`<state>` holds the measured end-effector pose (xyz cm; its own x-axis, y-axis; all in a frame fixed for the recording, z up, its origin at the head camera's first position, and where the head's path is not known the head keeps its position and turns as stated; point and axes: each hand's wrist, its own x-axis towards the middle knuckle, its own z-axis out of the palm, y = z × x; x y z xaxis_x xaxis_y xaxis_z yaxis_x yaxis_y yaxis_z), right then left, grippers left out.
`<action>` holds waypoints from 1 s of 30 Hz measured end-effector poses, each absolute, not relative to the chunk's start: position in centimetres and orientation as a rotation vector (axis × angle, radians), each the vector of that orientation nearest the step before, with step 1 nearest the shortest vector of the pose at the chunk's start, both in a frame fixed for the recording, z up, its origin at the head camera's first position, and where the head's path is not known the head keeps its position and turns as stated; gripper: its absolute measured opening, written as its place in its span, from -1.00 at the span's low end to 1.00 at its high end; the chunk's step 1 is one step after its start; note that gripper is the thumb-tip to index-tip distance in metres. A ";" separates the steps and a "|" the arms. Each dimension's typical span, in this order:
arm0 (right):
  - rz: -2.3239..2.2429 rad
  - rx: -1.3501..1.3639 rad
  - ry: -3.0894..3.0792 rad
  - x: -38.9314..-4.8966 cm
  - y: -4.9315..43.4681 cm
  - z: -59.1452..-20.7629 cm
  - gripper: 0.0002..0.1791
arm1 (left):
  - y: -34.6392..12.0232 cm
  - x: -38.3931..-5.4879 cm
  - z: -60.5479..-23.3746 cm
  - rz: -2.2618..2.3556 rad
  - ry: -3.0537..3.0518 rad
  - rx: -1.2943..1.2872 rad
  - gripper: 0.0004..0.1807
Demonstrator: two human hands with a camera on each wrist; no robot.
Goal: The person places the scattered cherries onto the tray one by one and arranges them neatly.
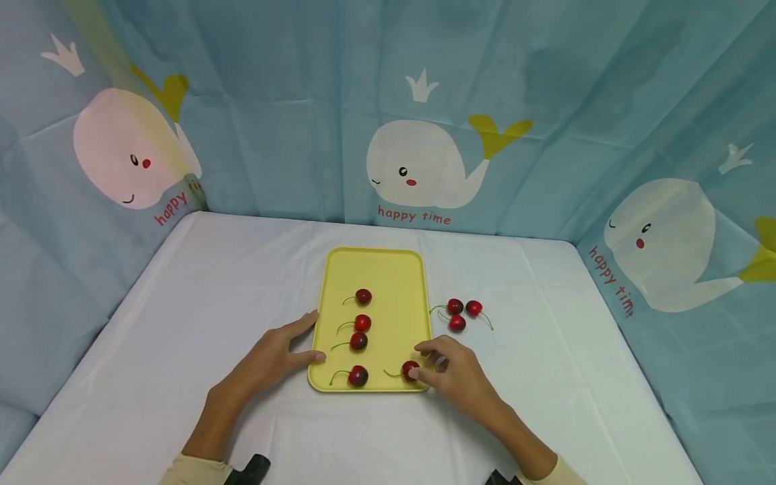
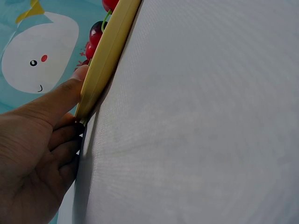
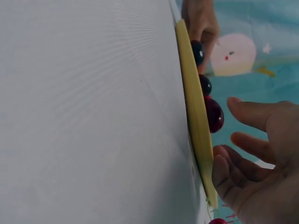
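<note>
A yellow tray [image 1: 391, 283] lies on the white cloth. My left hand [image 1: 275, 357] holds its left edge, the thumb [image 2: 80, 73] on the rim and the other fingers bent beside and below it. Along the tray's left side several dark red cherries with green stems, such as the nearest cherry [image 1: 358, 376], form a rough column. One more cherry [image 1: 410, 370] sits in the tray's near right corner. Over that corner is my right hand [image 1: 457, 374], its thumb and fingers spread around this cherry; the right wrist view shows a gap between thumb and cherry [image 3: 214, 115].
Three cherries lie on the cloth just right of the tray: a left one [image 1: 455, 306], a right one [image 1: 474, 308] and a nearer one [image 1: 457, 323]. A blue curtain [image 1: 291, 148] printed with whales surrounds the table [image 1: 242, 263] at the back and sides.
</note>
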<state>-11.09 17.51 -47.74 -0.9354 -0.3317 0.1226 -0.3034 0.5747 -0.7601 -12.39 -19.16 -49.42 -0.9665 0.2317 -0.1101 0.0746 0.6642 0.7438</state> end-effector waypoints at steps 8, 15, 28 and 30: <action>-1.487 -0.548 2.708 -11.1 18.1 -48.0 -0.61 | -19.1 -12.3 -49.3 1.192 2.685 0.246 0.08; -1.558 -0.529 2.696 -11.3 18.8 -48.0 -0.59 | -19.1 -12.3 -49.3 1.190 2.683 0.244 0.08; -1.557 -0.434 2.726 -12.0 20.0 -47.9 -0.59 | -19.1 -12.3 -49.3 1.193 2.696 0.259 0.08; -1.554 -0.404 2.728 -12.2 20.2 -47.9 -0.61 | -19.1 -12.3 -49.3 1.193 2.692 0.257 0.08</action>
<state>-12.17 20.21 -47.86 -0.9671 -0.2085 0.1456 -0.2316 0.4856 -0.8430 -12.28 -19.13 -49.28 -0.9678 0.2318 -0.0986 0.0826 0.6618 0.7451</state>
